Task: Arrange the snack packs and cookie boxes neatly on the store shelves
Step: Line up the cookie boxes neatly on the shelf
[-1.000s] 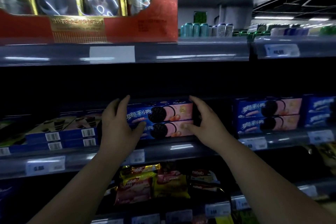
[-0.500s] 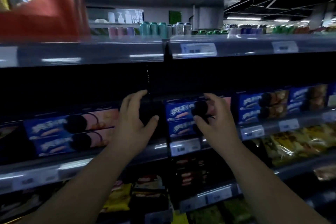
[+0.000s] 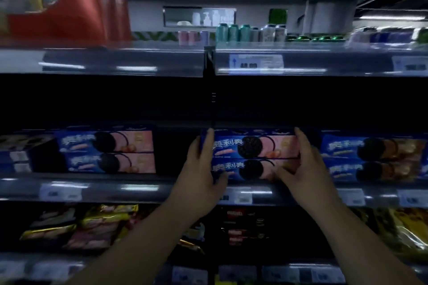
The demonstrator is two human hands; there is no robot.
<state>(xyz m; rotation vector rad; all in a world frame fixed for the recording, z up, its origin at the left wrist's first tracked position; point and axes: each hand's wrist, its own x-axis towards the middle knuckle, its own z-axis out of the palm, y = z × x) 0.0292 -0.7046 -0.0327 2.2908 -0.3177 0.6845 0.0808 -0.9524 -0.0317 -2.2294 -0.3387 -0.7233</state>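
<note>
Two stacked blue and pink cookie boxes (image 3: 252,155) stand on the middle shelf (image 3: 139,188). My left hand (image 3: 199,173) grips the stack's left end, fingers up its side and thumb under the lower box. My right hand (image 3: 305,169) grips the right end, with its thumb across the lower box front. A second pair of the same boxes (image 3: 108,151) sits to the left, with a dark gap between. A third pair (image 3: 370,159) sits to the right.
Snack packs (image 3: 88,227) in yellow and pink fill the lower shelf, with dark wafer packs (image 3: 240,227) under the held stack. A red gift box (image 3: 69,0) stands on the top shelf at left. Cans (image 3: 243,32) line a far shelf. Price tags run along shelf edges.
My view swung right along the shelf. Both hands left the first stack of cookie boxes, crossed the gap and now grip the ends of the neighbouring stack.
</note>
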